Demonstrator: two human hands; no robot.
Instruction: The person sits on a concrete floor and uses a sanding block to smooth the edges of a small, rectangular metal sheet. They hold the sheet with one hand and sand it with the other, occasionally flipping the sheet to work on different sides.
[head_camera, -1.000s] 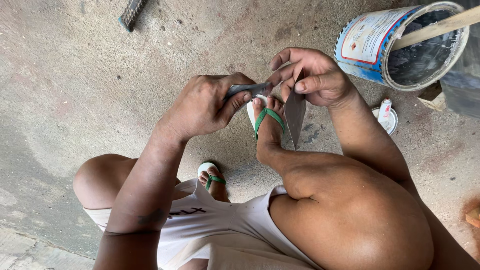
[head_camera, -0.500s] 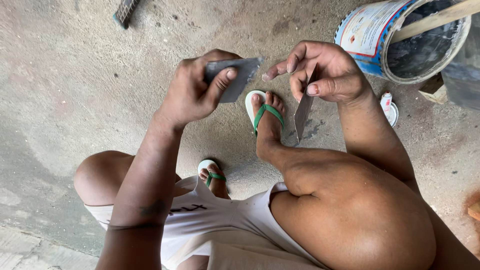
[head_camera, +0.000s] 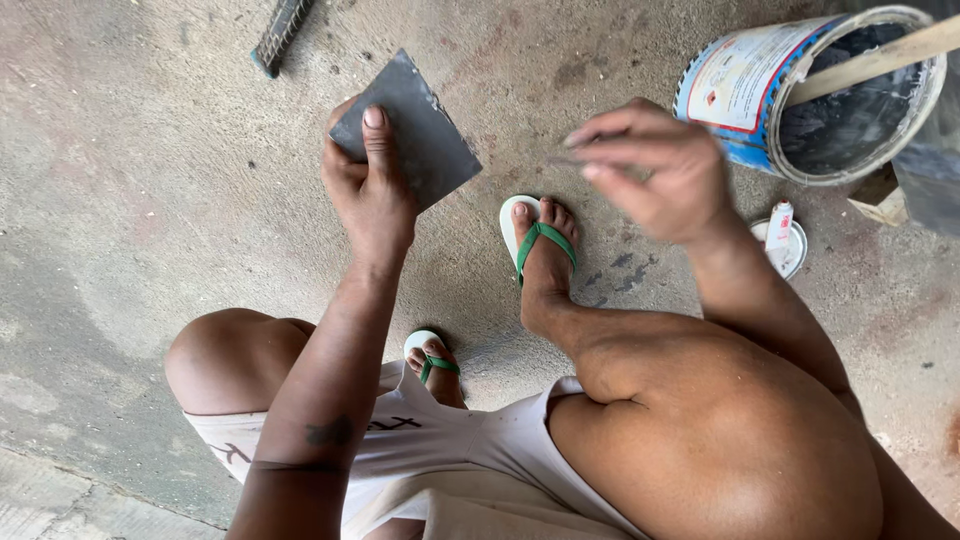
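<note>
grey scraper blade (head_camera: 415, 130) under left hand (head_camera: 370, 195) thumb, fingers behind

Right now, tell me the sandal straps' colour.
Green straps on white soles, clearest in the head view.

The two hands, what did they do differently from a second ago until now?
They pulled apart. A second ago both hands met over the foot. Now the left hand has lifted the dark flat blade up and to the left, thumb across it. The right hand swung right, toward the paint can; what it pinches is too blurred to tell. The foot in the green sandal and the can stayed put.
</note>
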